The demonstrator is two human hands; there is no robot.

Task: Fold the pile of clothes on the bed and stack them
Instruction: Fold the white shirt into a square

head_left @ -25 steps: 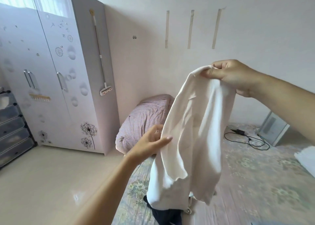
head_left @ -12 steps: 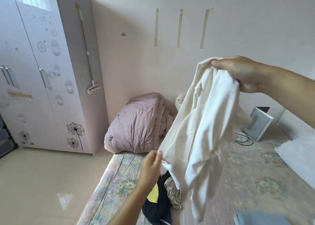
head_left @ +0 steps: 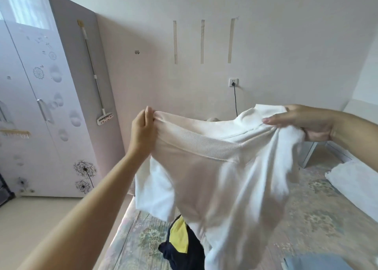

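Note:
I hold a white garment (head_left: 216,167) spread out in the air above the bed (head_left: 319,218). My left hand (head_left: 142,128) pinches its upper left edge. On the right, my right hand (head_left: 302,122) grips the fabric near the collar. The cloth hangs down between both hands and is blurred low down. Under it, a dark navy and yellow garment (head_left: 182,243) lies on the bed's floral sheet. A blue-grey piece of cloth (head_left: 315,263) shows at the bottom right edge.
A white wardrobe (head_left: 41,106) stands at the left, with a long-handled brush (head_left: 96,81) hanging on its side. A wall socket (head_left: 233,82) with a black cable is behind the garment. A white pillow (head_left: 356,179) lies at the right of the bed.
My left hand has risen from the garment's lower edge to shoulder height and pulled left. The garment, which hung from my right hand, is now stretched wide between both hands. The view shifted right.

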